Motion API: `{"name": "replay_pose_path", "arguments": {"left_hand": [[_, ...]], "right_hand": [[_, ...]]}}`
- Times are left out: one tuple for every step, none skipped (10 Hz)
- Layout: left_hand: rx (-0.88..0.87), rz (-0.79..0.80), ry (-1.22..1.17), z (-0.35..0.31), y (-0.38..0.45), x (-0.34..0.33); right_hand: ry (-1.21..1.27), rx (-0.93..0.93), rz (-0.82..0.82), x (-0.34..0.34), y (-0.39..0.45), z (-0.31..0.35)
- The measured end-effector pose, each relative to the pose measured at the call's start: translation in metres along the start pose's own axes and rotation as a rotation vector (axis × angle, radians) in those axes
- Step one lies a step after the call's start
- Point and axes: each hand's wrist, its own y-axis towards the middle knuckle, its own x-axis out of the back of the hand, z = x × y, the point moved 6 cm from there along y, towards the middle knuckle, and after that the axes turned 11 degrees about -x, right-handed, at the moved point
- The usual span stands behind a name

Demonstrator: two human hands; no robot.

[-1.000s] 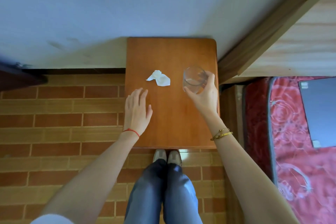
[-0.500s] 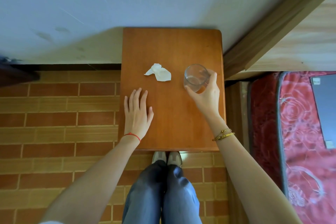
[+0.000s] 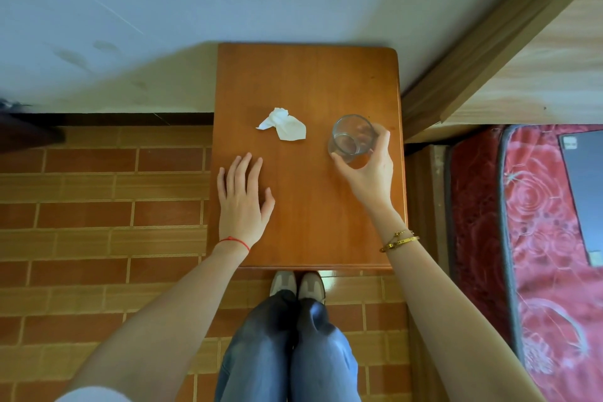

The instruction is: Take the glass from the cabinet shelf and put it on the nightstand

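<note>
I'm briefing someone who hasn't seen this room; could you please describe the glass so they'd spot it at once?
Find the brown nightstand against the wall, beside the bed. On the right half of its top, the right hand wraps a short clear glass. The only other item there is a crumpled white tissue to its left.
</note>
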Motion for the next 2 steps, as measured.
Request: {"name": "replay_pose_path", "arguments": {"left_hand": [[-0.011, -0.02, -0.006, -0.0007, 0.0003, 0.0], [0.001, -0.028, -0.008, -0.0002, 0.0011, 0.0015]], "right_hand": [[0.008, 0.008, 0.013, 0.0004, 0.001, -0.0019], [0.017, 0.035, 0.028, 0.0005, 0.0003, 0.0021]]}}
